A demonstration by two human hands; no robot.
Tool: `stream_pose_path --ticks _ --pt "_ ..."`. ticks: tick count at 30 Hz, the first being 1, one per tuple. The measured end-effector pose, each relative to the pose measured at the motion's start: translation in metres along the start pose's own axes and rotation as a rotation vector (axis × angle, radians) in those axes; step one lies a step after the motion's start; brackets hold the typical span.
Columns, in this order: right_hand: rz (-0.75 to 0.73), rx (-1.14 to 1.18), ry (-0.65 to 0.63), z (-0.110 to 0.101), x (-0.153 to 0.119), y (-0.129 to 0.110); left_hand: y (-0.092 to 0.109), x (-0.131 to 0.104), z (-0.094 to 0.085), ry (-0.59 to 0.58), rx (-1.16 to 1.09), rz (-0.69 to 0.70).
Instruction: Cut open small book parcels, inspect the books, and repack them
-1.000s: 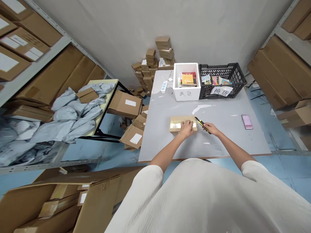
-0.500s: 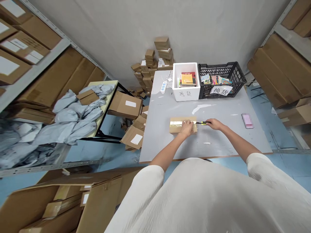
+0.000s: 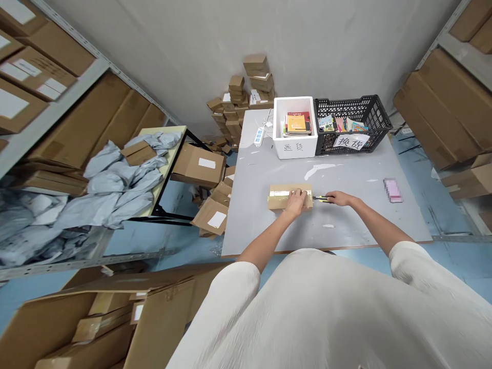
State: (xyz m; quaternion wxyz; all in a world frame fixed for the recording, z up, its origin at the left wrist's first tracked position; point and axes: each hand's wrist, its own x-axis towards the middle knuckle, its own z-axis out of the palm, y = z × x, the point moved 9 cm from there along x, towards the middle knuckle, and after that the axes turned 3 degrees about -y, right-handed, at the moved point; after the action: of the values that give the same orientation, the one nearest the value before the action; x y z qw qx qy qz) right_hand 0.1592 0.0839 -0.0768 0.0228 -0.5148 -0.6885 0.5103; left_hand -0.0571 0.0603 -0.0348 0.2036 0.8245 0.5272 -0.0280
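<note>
A small cardboard box (image 3: 277, 201) with shiny tape along its top lies on the grey table (image 3: 261, 236) in front of me. My left hand (image 3: 295, 203) grips the right part of the box from above, its fingers bent over the taped top. To the right of the box, my right hand (image 3: 339, 198) is closed around a black and yellow utility knife (image 3: 321, 198). The knife points left, its tip by the right end of the box. Whether the blade touches the cardboard is too small to tell.
A white foam box (image 3: 294, 148) and a black crate (image 3: 346, 141), both with books, stand at the back. A power strip (image 3: 259, 136) lies left of them, a pink phone-like thing (image 3: 392, 190) at right. Grey parcels (image 3: 111, 179) cover the left side table; an open carton (image 3: 165, 318) is lower left.
My right hand has moved the knife slightly right along the table, so its tip is now nearer the box's right end. My left hand stays on the box.
</note>
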Motion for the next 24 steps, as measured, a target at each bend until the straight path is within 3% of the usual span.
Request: stream_pose_path --ticks 4,11,14,18,24 --pt "0.071 0.132 -0.05 0.007 -0.022 0.01 -0.004 -0.001 0.0 -0.006 -0.042 0.004" --pt "0.036 0.282 0.094 0.001 -0.039 0.007 -0.013 0.005 -0.016 0.117 -0.138 -0.08" --pt "-0.032 0.158 0.18 -0.001 -0.042 -0.004 -0.015 0.012 -0.018 0.12 -0.109 -0.098" --pt "-0.108 -0.17 0.274 -0.002 -0.046 -0.026 -0.02 0.022 -0.017 0.091 -0.102 -0.07" --pt "-0.121 -0.382 0.259 0.003 -0.041 -0.036 -0.026 0.027 -0.016 0.059 -0.115 -0.053"
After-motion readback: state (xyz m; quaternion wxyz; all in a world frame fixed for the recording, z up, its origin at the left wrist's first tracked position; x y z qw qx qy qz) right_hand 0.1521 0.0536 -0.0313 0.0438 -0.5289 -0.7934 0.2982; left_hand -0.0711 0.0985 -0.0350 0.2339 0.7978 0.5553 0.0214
